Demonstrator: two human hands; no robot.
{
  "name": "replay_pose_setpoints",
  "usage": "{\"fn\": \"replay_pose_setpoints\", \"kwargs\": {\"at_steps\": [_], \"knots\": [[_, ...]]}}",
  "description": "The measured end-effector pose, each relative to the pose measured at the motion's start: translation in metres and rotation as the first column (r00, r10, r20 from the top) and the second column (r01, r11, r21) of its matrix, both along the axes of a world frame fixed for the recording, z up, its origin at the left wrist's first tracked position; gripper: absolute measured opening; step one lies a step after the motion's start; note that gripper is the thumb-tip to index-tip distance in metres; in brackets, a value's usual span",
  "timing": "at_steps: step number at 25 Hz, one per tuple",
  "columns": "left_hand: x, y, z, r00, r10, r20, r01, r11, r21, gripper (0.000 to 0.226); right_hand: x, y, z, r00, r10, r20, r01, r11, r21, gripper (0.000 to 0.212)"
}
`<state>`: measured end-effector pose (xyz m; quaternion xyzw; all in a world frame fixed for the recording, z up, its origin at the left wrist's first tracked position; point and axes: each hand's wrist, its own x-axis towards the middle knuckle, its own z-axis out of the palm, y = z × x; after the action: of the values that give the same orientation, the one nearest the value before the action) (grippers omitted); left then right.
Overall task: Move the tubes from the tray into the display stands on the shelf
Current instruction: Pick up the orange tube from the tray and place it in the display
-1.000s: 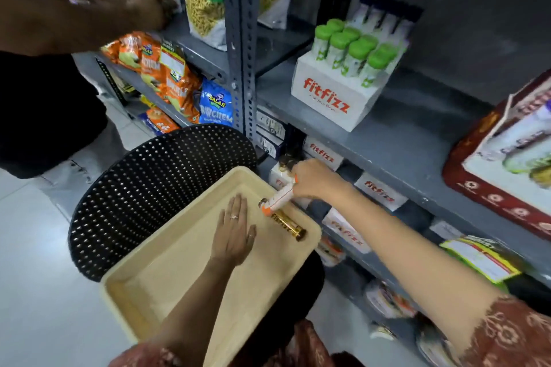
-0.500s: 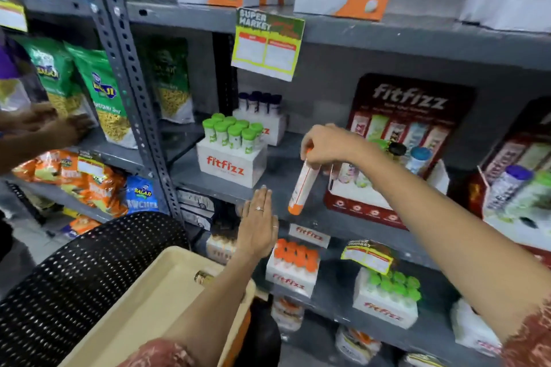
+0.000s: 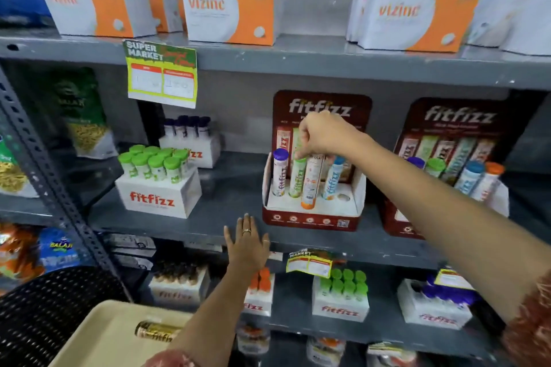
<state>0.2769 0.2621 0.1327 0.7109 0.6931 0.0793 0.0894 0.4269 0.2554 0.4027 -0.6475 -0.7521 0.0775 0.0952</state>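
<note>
Holding: my right hand [image 3: 323, 135] gripped the top of the orange-bottomed tube [image 3: 310, 182], fingers [image 3: 304, 152] clamped around its upper end.
Tube axis: it hung nearly upright, cap end down, directly below my hand, its lower end at the white base of the display stand [image 3: 313, 211].
Key relation: I could not tell whether the tube sat in a hole or only touched the base; an empty hole [image 3: 343, 197] showed just right of the blue-capped tube [image 3: 333, 177].
Stand contents: a purple-capped tube [image 3: 280, 171] and a green-capped tube [image 3: 297, 177] stood left of mine, the blue-capped one right.
Left hand: my left hand [image 3: 247, 244] lay flat and empty against the front edge of the shelf [image 3: 179, 226], fingers spread apart.
Nearer hand: the right, already on the tube; the left was lower, nearer the tray.
Tray: the beige tray [image 3: 104, 337] at bottom left held one gold tube [image 3: 156, 331], lying on its side.
Second stand: another stand [image 3: 447, 208] to the right held purple, green, blue and orange capped tubes.
</note>
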Motion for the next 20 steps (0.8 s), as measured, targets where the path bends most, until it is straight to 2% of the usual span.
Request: {"fn": "replay_pose_setpoints", "kwargs": {"at_steps": [2,7,14,18,20], "knots": [[0.0,-0.001,-0.001,1.0,0.008,0.003,-0.008,1.0,0.02,0.061,0.007,0.003,0.001,1.0,-0.014,-0.008,0.014,1.0,0.008,0.026],[0.0,-0.002,-0.005,1.0,0.009,-0.011,-0.009,0.999,0.041,0.06,0.022,0.007,0.005,0.998,-0.061,-0.019,0.059,0.996,-0.067,0.048],[-0.001,-0.001,-0.006,1.0,0.007,-0.024,-0.006,0.999,0.042,0.06,0.053,0.011,-0.003,0.98,-0.195,-0.033,0.195,0.981,0.0,0.046],[0.0,0.0,-0.008,0.999,0.004,-0.034,-0.002,0.999,0.05,0.06,0.064,0.018,-0.022,0.961,-0.273,-0.047,0.275,0.961,0.035,0.08],[0.0,0.0,-0.008,0.999,0.0,-0.035,0.002,0.999,0.05,0.06,0.069,0.02,-0.031,0.961,-0.271,-0.06,0.274,0.96,0.05,0.084]]}}
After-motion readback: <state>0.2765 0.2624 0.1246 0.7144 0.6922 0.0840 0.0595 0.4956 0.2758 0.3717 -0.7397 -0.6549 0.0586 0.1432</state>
